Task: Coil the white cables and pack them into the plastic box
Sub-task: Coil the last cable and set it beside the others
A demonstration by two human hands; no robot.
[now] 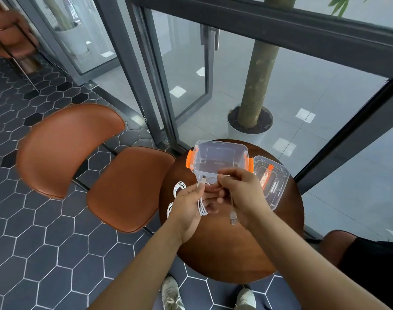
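The move ahead turns on the half-wound white cable [201, 208] and the plastic box [220, 156]. The box stands open at 12 o'clock from both hands, just beyond the fingertips, mouth upward and with nothing visible inside. The left hand [187, 203] holds the cable's gathered loops, its fingers curled round the bundle. The bundle's long axis runs roughly 12 to 6 o'clock, with a small connector [203, 179] poking up at the 12 end. The right hand [242, 193] sits at 3 o'clock from that bundle, fingers closed on the loose tail, which drops at 6 o'clock to a dangling USB plug [233, 220]. Judging by that free tail, winding is unfinished, and the left hand, which carries the coil, looks the likelier one to reach forward. Two coiled cables [178, 188] [170, 209] lie on the round tabletop [224, 249] at 9 o'clock from the left hand, partly behind it. The box's lid [271, 182] rests at 2 o'clock. The left palm hides how many loops are made, the right hand's fingers cover the exact pinch point, and the box's clear near wall blends with the hands.
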